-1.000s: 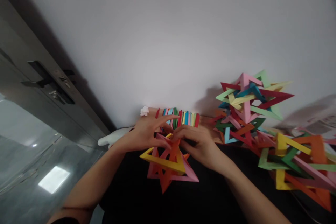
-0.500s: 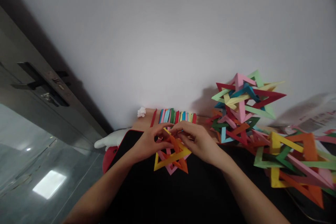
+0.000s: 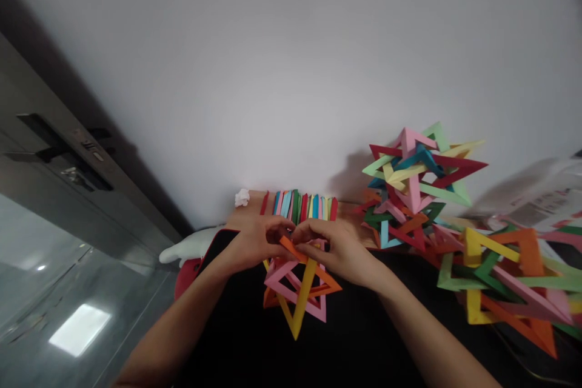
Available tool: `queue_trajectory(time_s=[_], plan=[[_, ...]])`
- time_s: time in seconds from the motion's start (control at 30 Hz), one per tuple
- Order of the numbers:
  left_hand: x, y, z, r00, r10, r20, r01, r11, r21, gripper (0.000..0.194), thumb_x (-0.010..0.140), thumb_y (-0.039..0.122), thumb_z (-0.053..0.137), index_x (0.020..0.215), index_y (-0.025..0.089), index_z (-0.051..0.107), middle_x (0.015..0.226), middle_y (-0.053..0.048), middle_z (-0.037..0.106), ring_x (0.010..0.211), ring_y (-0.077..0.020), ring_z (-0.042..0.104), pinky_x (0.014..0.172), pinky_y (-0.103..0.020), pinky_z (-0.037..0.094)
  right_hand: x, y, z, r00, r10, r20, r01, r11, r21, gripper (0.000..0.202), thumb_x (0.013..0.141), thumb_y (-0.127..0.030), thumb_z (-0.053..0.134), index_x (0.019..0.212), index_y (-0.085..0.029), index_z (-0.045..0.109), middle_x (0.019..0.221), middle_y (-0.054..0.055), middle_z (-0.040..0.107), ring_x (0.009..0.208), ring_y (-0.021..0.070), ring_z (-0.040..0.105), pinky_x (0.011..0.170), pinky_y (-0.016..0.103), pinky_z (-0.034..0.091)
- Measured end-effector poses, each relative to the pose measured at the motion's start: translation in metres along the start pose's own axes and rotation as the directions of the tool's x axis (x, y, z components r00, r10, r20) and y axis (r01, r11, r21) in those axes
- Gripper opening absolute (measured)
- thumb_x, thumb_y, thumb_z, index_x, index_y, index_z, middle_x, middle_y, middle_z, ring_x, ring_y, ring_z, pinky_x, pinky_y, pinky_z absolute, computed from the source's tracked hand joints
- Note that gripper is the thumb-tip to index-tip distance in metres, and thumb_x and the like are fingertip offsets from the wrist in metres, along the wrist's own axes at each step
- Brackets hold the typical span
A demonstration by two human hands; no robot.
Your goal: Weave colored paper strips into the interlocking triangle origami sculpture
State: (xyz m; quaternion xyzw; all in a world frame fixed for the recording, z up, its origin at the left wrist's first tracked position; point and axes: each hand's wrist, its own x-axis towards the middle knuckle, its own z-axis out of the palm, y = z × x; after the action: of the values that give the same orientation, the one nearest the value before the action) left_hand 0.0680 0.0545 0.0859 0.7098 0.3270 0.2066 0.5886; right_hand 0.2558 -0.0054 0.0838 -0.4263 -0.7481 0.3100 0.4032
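Observation:
Between my hands hangs a folded-paper star (image 3: 299, 309) of interlocked yellow, pink and orange triangular frames. My left hand (image 3: 255, 245) pinches its upper part from the left, thumb and fingers closed on an orange strip near the top. From the right, my right hand (image 3: 334, 248) grips the same upper part with its fingers closed. The two hands' fingertips nearly meet. The star's top edge is partly hidden behind my fingers. Beyond my hands, a row of folded paper strips (image 3: 304, 205) in many colours stands on the wooden tabletop (image 3: 250, 209).
Finished multicoloured paper stars (image 3: 422, 163) are stacked at the right by the wall, and a larger paper star (image 3: 504, 279) sits nearer. A crumpled white paper (image 3: 242, 197) lies at the table's left end. Further left are a white rounded object (image 3: 191, 245) and a door (image 3: 86, 160).
The paper star has turned and dropped lower in my hands; a yellow point now faces down. Both hands stay on its upper part, with the fingers shifted slightly.

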Motion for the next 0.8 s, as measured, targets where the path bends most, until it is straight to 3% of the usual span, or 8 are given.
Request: queue_trajectory(time_s=[0.13, 0.27, 0.5, 0.67, 0.8], plan=[[-0.002, -0.003, -0.001, 1.000, -0.011, 0.006, 0.011, 1.000, 0.025, 0.046, 0.060, 0.011, 0.075, 0.105, 0.017, 0.065, 0.072, 0.002, 0.066, 0.066, -0.0128, 0.061, 0.057, -0.022, 0.044, 0.000, 0.000, 0.003, 1.000, 0.000, 0.018, 0.000, 1.000, -0.015, 0.008, 0.081, -0.015, 0.062, 0.084, -0.022, 0.065, 0.081, -0.001, 0.068, 0.074, 0.0129, 0.063, 0.065, 0.025, 0.051], [-0.007, -0.007, -0.002, 0.998, -0.053, -0.019, 0.052, 0.998, -0.041, 0.046, 0.060, 0.010, 0.072, 0.105, 0.016, 0.063, 0.080, -0.003, 0.070, 0.071, -0.0161, 0.065, 0.058, -0.023, 0.048, 0.001, 0.004, 0.010, 0.999, 0.017, 0.034, -0.019, 0.997, 0.068, 0.013, 0.082, -0.012, 0.061, 0.089, -0.022, 0.064, 0.090, 0.001, 0.067, 0.083, 0.0138, 0.064, 0.073, 0.026, 0.052], [-0.018, -0.013, -0.006, 0.996, -0.080, -0.037, 0.076, 0.992, -0.104, 0.048, 0.060, 0.005, 0.070, 0.105, 0.017, 0.062, 0.077, -0.001, 0.069, 0.070, -0.0148, 0.065, 0.064, -0.025, 0.051, 0.000, 0.003, 0.018, 0.996, 0.028, 0.088, -0.040, 0.989, 0.145, 0.013, 0.081, -0.015, 0.064, 0.092, -0.021, 0.063, 0.092, 0.002, 0.066, 0.085, 0.0142, 0.065, 0.075, 0.027, 0.054], [-0.025, -0.016, -0.006, 0.997, -0.067, 0.026, 0.069, 0.993, -0.101, 0.056, 0.059, 0.011, 0.079, 0.111, 0.018, 0.061, 0.085, -0.002, 0.070, 0.076, -0.0166, 0.066, 0.067, -0.027, 0.052, -0.001, -0.001, 0.017, 0.994, 0.030, 0.106, -0.049, 0.983, 0.175, 0.014, 0.081, -0.013, 0.064, 0.093, -0.020, 0.063, 0.092, 0.003, 0.066, 0.086, 0.0141, 0.065, 0.077, 0.028, 0.054], [-0.030, -0.020, -0.003, 0.999, -0.039, -0.002, 0.039, 0.996, -0.074, 0.056, 0.060, 0.016, 0.081, 0.112, 0.018, 0.061, 0.091, -0.004, 0.070, 0.081, -0.0186, 0.066, 0.068, -0.028, 0.051, -0.003, -0.003, 0.016, 0.992, 0.012, 0.126, -0.032, 0.988, 0.153, 0.014, 0.081, -0.013, 0.064, 0.093, -0.020, 0.064, 0.093, 0.003, 0.065, 0.086, 0.0140, 0.064, 0.077, 0.028, 0.053]])
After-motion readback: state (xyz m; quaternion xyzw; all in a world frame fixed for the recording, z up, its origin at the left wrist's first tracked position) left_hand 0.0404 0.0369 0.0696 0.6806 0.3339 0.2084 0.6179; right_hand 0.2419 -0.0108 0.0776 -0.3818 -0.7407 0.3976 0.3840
